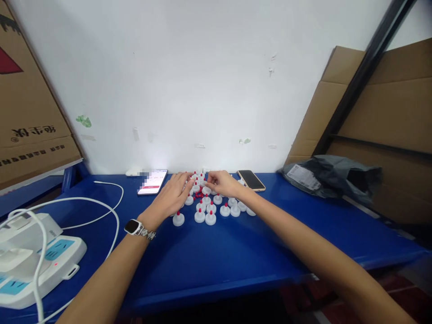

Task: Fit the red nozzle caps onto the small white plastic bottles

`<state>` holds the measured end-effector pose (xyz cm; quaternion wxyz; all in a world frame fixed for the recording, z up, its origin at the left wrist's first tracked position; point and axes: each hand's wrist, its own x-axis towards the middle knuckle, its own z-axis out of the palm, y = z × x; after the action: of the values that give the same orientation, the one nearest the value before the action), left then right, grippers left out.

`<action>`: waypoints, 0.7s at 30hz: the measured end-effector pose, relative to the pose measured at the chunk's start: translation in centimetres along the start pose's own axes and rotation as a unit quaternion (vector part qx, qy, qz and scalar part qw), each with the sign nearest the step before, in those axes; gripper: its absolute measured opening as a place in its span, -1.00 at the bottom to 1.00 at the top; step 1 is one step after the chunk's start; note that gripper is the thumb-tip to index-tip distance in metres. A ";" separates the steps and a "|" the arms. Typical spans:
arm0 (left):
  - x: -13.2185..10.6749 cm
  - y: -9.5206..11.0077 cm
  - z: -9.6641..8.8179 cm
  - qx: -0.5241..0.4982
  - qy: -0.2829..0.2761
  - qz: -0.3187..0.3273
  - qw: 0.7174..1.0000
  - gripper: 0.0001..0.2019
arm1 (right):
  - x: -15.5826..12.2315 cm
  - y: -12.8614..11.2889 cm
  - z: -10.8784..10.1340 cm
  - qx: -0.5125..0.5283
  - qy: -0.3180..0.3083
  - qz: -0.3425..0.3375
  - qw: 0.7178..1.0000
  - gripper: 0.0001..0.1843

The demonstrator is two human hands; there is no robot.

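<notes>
Many white round caps, some with red tips, are gathered on the blue table; one white cap with a red tip stands nearest my left wrist. My left hand lies at the left side of the cluster, its fingers stretched out and thumb apart, touching or close to the caps. At the right side of the cluster, my right hand has thumb and fingers pinched together; whatever is between them is too small to make out. Loose red tips lie among the caps between both hands.
A lit phone lies behind my left hand, and a dark-screened phone lies right of my right hand. A power strip with white cables is at the left. A grey plastic bag and cardboard are at the right.
</notes>
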<state>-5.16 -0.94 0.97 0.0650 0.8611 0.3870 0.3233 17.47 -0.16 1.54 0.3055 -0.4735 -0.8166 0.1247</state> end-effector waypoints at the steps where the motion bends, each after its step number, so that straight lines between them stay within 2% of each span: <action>1: 0.0 0.1 0.0 0.003 -0.002 0.005 1.000 -0.50 | 0.0 0.2 0.0 -0.024 -0.014 -0.004 1.000 -0.88; 8: 0.0 1.8 0.5 0.001 -0.030 0.014 0.999 -0.53 | -0.8 0.8 -0.9 -0.107 -0.066 0.010 0.992 -0.94; 12: 0.1 2.1 0.7 0.008 -0.044 0.030 0.999 -0.55 | -0.5 1.2 -1.3 -0.142 -0.049 0.032 0.988 -0.78; 16: 0.2 2.0 1.0 0.029 -0.040 0.041 0.998 -0.57 | 2.1 2.2 -1.4 -0.207 0.009 0.070 0.976 -0.67; 19: 0.2 1.6 1.2 0.038 -0.043 0.031 0.998 -0.59 | 5.2 3.3 -0.9 -0.300 -0.025 0.088 0.949 -0.69; 21: 0.1 1.3 1.2 0.040 -0.047 0.024 0.998 -0.61 | 7.1 3.9 -0.3 -0.324 -0.038 0.090 0.941 -0.66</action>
<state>-3.57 -1.55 0.51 0.0405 0.8861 0.3758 0.2683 17.78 7.89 2.56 0.0921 -0.6131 -0.7780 -0.1018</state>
